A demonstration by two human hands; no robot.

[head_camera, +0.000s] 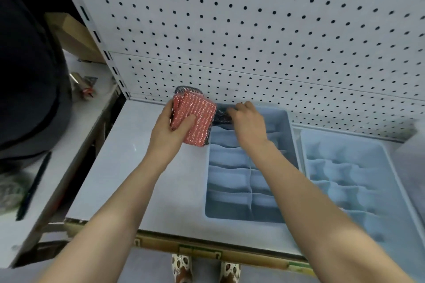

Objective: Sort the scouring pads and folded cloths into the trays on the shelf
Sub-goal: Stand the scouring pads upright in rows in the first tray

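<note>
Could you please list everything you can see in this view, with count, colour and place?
red scouring pad: one, red with sparkle, top of the stack in the left hand
dark scouring pad: one, dark, far-left corner of the left tray
trays: two, pale blue, divided, side by side on the shelf
shelf: one, white
pegboard: one, white, behind the shelf
left hand: grips the stack
right hand: on the dark pad
</note>
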